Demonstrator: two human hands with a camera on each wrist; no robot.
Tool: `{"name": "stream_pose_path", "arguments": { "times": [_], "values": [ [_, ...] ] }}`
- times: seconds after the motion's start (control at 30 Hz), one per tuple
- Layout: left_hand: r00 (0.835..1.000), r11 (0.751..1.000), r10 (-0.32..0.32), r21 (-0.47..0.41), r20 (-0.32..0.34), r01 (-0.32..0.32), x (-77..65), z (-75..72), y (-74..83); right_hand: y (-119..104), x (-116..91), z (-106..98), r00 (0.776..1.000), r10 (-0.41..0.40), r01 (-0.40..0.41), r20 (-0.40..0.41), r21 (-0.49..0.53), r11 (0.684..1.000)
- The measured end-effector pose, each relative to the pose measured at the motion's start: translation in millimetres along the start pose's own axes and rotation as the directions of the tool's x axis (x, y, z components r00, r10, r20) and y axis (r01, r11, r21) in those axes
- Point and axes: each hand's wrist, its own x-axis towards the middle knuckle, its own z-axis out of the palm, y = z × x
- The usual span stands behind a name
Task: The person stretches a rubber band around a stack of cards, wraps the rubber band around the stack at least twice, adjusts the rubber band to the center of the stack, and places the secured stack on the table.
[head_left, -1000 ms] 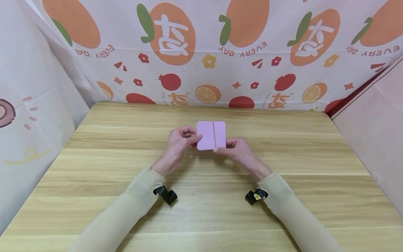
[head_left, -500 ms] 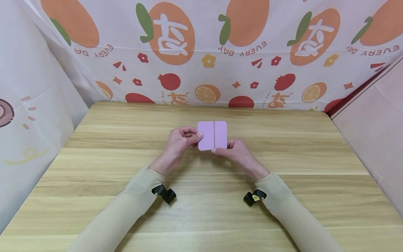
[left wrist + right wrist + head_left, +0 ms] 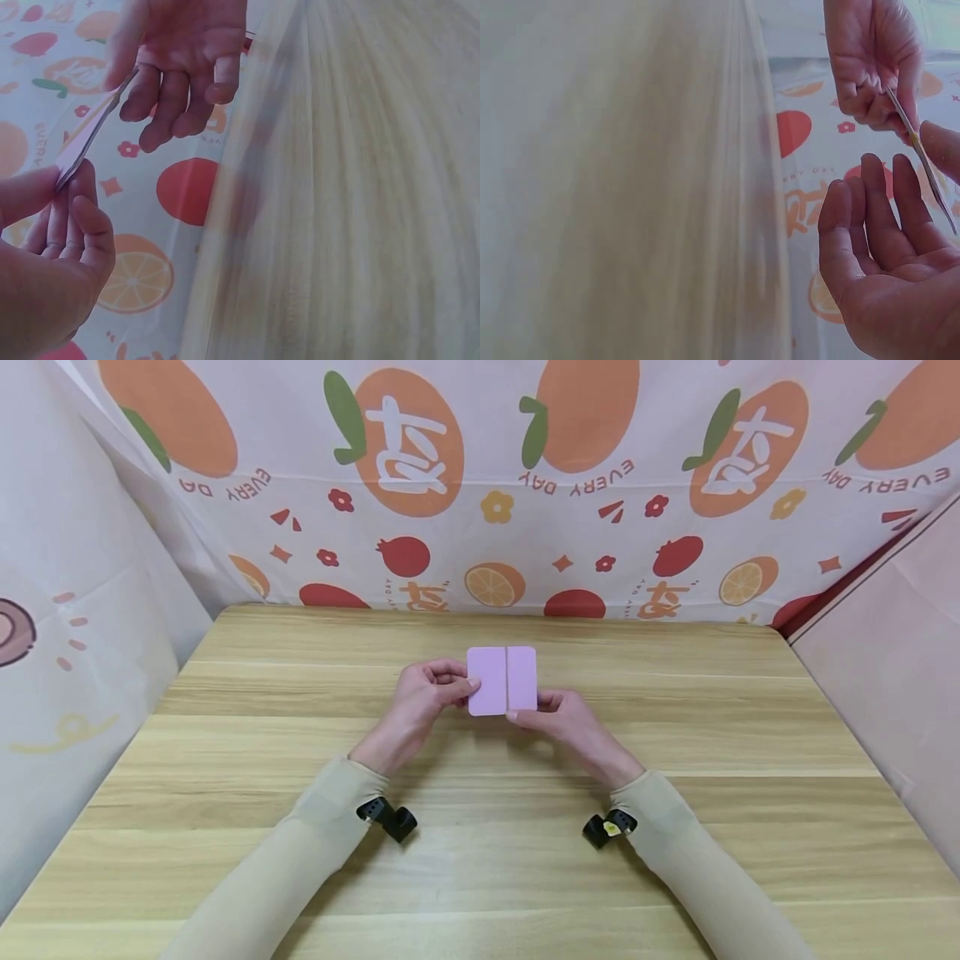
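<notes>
A thin lilac square of stacked paper or card [image 3: 487,682] with rounded corners is held up above the table in the head view. A narrow brown band, likely a rubber band [image 3: 507,677], runs top to bottom across it, right of its middle. My left hand [image 3: 423,695] pinches the left edge, thumb in front. At the lower right, my right hand [image 3: 566,722] holds it with the thumb at the band's lower end and the fingers partly hidden behind. Both wrist views show the lilac stack [image 3: 90,135] nearly edge-on between the hands.
Below lies a wood-grain table [image 3: 480,860]. A white curtain [image 3: 480,539] printed with fruit hangs along its far edge, and pale cloth walls [image 3: 82,635] flank the sides. Each wrist carries a black camera strap [image 3: 386,817].
The band, slightly slanted one second ago, now runs nearly straight up and down. The stack and both hands have shifted only slightly; both hands keep their hold.
</notes>
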Motion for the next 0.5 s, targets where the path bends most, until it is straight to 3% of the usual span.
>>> {"name": "stream_pose_path", "arguments": {
  "times": [0.3, 0.5],
  "values": [
    [0.999, 0.999, 0.005, 0.045, 0.044, -0.007, -1.2, 1.5, -3.1, -3, 2, -12, 0.992, -0.125, 0.126, -0.029, 0.049, 0.991],
    [0.996, 0.998, 0.004, 0.063, 0.092, -0.009, -2.0, 4.7, -7.4, -6, 2, -21, 0.955, -0.258, 0.254, -0.142, -0.051, 0.966]
  ]
}}
